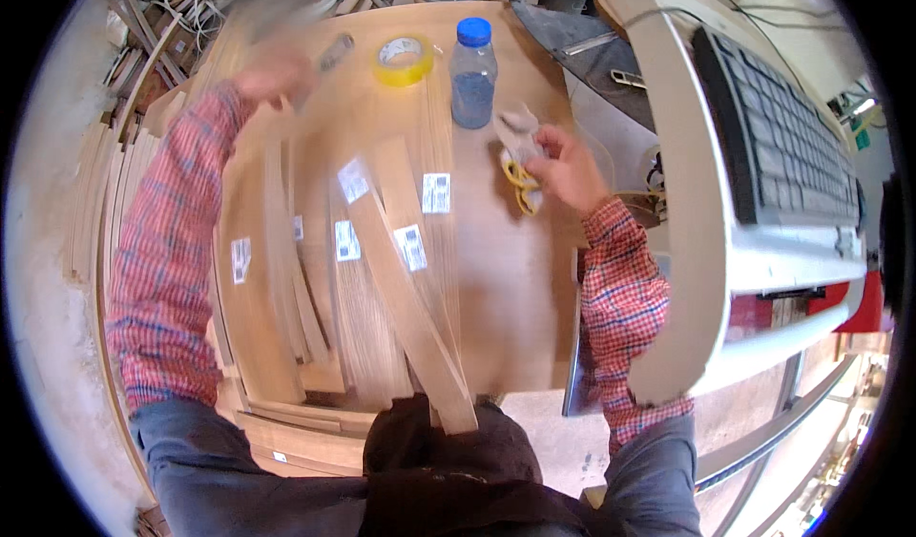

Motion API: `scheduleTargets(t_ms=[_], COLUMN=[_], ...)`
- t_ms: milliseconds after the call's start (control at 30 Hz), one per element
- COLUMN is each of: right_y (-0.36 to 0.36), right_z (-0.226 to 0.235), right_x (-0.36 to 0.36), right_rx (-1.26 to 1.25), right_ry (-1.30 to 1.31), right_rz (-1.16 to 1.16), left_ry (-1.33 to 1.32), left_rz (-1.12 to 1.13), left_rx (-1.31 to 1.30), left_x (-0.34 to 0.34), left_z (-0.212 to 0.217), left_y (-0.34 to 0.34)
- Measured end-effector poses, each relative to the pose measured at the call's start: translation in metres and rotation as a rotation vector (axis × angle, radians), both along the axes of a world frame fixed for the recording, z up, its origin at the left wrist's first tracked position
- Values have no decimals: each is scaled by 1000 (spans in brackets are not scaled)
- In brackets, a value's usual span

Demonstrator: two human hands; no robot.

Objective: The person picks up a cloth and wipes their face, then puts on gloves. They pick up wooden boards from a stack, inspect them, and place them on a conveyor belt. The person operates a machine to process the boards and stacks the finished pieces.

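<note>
My right hand (570, 169) is closed on a pale cloth work glove (518, 136) with yellow edging, just right of a clear plastic bottle (473, 88) with a blue cap. At the far left, my left hand (277, 76) is smeared by motion. A greyish blur lies just beyond it, and I cannot make out whether the hand holds that. Beside the left hand is a small greyish object (336, 52), too blurred to name. Several wooden strips (410, 294) with white printed labels (410, 248) lie on the brown board-topped table (515, 298), some overlapping.
A roll of yellow tape (403, 61) lies near the table's far side. On the right, a pale stand holds a black keyboard (778, 131). Wood offcuts (181, 12) and cables crowd the far left. More boards (305, 442) sit below the table's near edge.
</note>
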State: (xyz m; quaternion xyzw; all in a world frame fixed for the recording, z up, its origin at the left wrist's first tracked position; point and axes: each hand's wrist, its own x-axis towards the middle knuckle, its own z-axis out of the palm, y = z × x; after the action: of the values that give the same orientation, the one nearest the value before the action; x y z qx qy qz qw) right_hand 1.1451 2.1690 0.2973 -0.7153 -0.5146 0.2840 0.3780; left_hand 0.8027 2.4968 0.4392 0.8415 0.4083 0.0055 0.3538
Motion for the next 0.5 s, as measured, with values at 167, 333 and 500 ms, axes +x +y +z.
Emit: scheduleTargets(t_ms=[167,333,500], right_y=[-82,-240,-374], right_z=[84,146,145], right_x=[-111,-160,-161], right_rx=[240,14,107], right_ry=[506,465,401], right_rz=[69,279,179], left_ry=[13,38,206], left_rz=[-292,-282,-144], left_rx=[-24,-285,-250], left_x=[-10,68,152], left_z=[-29,-60,-113], left_y=[-144,-241,-287])
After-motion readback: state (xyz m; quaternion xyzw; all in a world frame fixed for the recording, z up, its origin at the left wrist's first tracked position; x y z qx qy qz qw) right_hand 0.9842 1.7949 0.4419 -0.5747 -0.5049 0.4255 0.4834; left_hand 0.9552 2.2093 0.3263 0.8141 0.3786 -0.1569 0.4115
